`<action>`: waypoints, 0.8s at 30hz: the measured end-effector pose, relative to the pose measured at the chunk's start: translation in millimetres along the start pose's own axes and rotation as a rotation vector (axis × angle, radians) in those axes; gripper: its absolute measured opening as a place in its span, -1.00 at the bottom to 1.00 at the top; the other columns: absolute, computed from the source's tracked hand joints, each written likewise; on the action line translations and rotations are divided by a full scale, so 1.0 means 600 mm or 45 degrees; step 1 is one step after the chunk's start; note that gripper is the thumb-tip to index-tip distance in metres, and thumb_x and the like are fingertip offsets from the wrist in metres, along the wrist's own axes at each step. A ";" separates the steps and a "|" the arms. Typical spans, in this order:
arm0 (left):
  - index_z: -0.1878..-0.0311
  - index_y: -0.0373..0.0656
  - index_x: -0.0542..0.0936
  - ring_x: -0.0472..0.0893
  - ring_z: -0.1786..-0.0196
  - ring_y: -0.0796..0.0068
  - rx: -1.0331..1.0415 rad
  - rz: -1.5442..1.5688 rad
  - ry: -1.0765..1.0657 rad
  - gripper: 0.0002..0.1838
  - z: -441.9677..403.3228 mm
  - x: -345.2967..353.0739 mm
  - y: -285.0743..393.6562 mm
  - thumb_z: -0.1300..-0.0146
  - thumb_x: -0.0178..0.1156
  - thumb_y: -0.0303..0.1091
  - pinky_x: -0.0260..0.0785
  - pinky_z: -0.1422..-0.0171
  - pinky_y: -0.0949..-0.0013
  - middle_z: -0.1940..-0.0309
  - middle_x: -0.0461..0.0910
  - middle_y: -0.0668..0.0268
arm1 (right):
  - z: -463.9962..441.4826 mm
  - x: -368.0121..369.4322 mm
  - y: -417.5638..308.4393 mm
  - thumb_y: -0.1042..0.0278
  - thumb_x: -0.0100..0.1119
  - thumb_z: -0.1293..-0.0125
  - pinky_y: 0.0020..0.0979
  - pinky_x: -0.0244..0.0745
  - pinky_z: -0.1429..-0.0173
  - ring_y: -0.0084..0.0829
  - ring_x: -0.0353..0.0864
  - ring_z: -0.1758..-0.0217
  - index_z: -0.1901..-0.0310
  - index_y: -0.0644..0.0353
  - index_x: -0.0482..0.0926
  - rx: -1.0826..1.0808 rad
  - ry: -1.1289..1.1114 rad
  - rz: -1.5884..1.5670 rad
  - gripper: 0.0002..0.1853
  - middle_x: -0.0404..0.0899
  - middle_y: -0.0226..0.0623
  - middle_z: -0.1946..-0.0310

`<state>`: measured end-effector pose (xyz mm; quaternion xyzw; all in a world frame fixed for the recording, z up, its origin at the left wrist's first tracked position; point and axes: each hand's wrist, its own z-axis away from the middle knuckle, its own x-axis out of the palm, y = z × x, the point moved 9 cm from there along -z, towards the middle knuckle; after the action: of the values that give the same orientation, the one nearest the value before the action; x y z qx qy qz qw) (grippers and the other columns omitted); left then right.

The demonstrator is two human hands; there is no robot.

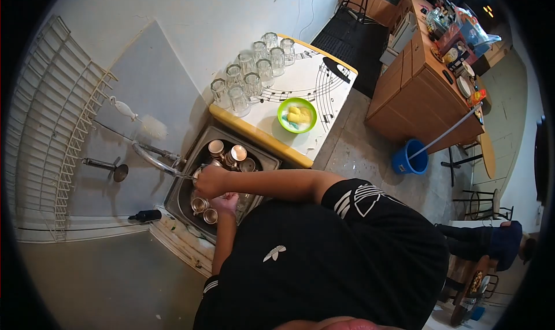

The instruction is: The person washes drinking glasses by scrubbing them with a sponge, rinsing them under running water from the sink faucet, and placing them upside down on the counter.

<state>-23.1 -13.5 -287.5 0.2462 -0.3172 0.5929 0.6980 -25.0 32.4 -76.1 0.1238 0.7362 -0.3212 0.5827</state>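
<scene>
My right hand (211, 182) is over the metal sink (267, 160), by the spout end of the tap (156, 159). Its fingers are curled closed, and whatever they grip is hidden behind the hand. Just below it, my left hand (226, 202) is also closed; its fingers are partly covered, and I cannot make out what is in them. Glass mugs crowd the sink: one mug (216, 147) and another mug (238, 152) lie beyond my right hand. A third mug (210, 216) sits near my left wrist.
Several glass mugs (252, 84) stand in rows on a white table (341, 87) beside the sink. A green bowl (314, 119) there holds yellow sponges and suds. A wire rack (40, 122) and white brush (153, 127) hang left. Behind are a blue bucket (410, 157) and a person (503, 246).
</scene>
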 end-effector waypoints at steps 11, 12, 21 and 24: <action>0.16 -0.01 0.40 0.20 0.67 0.48 0.060 -0.072 0.223 -0.48 0.047 0.000 0.000 -0.23 -0.01 0.29 -0.03 0.61 0.49 0.51 0.39 0.31 | 0.017 0.013 0.087 -0.06 -0.25 -0.45 -0.03 0.53 0.21 0.02 0.66 0.26 0.60 0.19 0.62 0.579 0.153 -0.493 -0.37 0.62 0.05 0.48; 0.11 -0.01 0.38 0.21 0.65 0.47 0.068 -0.119 0.190 -0.46 0.040 -0.005 0.007 -0.23 -0.05 0.31 -0.04 0.61 0.49 0.50 0.38 0.28 | 0.017 0.018 0.094 -0.06 -0.25 -0.45 -0.03 0.53 0.21 0.02 0.66 0.26 0.60 0.19 0.62 0.579 0.154 -0.493 -0.37 0.62 0.05 0.48; -0.03 -0.07 0.43 0.41 0.43 0.44 0.546 -0.781 0.354 -0.43 0.046 -0.024 0.104 -0.28 -0.05 0.26 0.11 0.45 0.46 0.31 0.49 0.21 | 0.034 0.149 0.177 -0.19 -0.03 -0.34 0.04 0.32 -0.22 0.19 0.38 -0.22 -0.16 0.26 0.35 0.875 0.149 -0.910 -0.36 0.44 0.19 -0.12; -0.05 -0.17 0.46 0.50 0.21 0.38 0.996 -1.036 0.424 -0.49 0.088 0.009 0.148 -0.32 0.03 0.11 0.29 0.22 0.34 0.19 0.54 0.19 | 0.062 0.176 0.157 -0.28 -0.01 -0.30 0.10 0.34 -0.22 0.20 0.30 -0.32 -0.26 0.24 0.28 0.918 -0.002 -1.427 -0.25 0.27 0.14 -0.30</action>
<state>-117.7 -32.3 -251.0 0.4910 0.1590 0.3812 0.7670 25.6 61.1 -210.5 -0.0906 0.5351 -0.8017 0.2504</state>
